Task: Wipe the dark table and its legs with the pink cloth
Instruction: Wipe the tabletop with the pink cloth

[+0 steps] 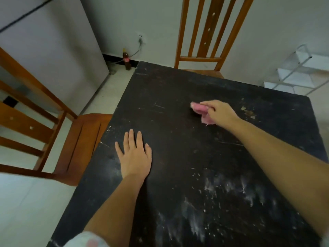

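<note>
Bunching pink cloth (200,108) under right fingers (207,104)

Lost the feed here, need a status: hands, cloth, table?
Right hand gripping pink cloth, pressed on dark table. Left hand flat on top. White smears near edge unwiped. Nothing in the way.

The table (187,139) was black with white dusty streaks at its near side. The cloth (200,108) was pink. Both chairs (208,32) were orange-brown wood.
</note>
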Motion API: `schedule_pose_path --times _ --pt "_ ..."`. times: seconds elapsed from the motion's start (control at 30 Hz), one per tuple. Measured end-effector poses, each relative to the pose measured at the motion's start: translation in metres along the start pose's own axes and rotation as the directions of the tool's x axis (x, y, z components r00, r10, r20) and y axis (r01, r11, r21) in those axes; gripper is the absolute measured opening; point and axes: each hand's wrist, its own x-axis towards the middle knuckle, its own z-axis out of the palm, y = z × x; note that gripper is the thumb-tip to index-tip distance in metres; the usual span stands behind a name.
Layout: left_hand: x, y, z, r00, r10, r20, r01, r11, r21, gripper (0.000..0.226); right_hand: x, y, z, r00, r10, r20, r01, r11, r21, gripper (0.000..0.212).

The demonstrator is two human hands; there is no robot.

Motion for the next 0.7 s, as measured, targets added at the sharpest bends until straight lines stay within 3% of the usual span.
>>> schedule_pose_path --times 0.07,0.13,0.27,0.33,0.4,0.47,0.57,0.67,0.7 --pt "-0.001 -0.001 0.001 1.0 0.001 -0.005 -0.001 1.0 -0.01 0.053 0.002 0.019 0.027 1.0 -0.009 0.018 0.011 0.988 -0.156 0.045" --pt "0.0 -0.001 0.002 1.0 0.004 -0.007 -0.004 1.0 -0.019 0.053 -0.03 0.025 0.053 0.989 -0.147 -0.035 0.136 0.967 -0.218 0.048" --pt "0.0 0.0 0.001 1.0 0.003 0.007 -0.003 1.0 -0.029 0.052 -0.159 0.012 0.084 0.914 -0.399 0.079 0.405 0.91 -0.087 0.067" --pt "0.0 0.001 -0.001 1.0 0.004 0.013 -0.004 1.0 -0.024 0.052 -0.218 0.007 0.089 0.806 -0.564 0.18 0.569 0.822 0.025 0.059" --pt "-0.001 0.001 -0.002 1.0 0.003 0.015 -0.003 1.0 -0.017 0.052 -0.23 -0.004 0.07 0.736 -0.612 0.289 0.583 0.79 0.189 0.047" --pt "-0.001 0.001 -0.001 1.0 0.005 0.003 -0.005 1.0 -0.021 0.052 -0.201 -0.008 0.03 0.781 -0.594 0.191 0.54 0.797 0.273 0.042" --pt "-0.001 0.0 0.002 1.0 0.015 -0.024 -0.015 1.0 -0.018 0.052 -0.108 0.018 -0.028 0.956 -0.267 -0.122 0.288 0.933 0.215 0.047" --pt "-0.002 0.001 0.003 0.999 0.015 -0.038 -0.016 1.0 -0.018 0.052 -0.042 0.065 -0.029 0.993 0.056 -0.101 -0.048 0.996 0.077 0.05" --pt "-0.002 0.001 0.003 0.999 0.013 -0.04 -0.014 1.0 -0.023 0.051 -0.041 0.075 -0.013 0.994 0.065 -0.092 -0.06 0.997 0.051 0.053"
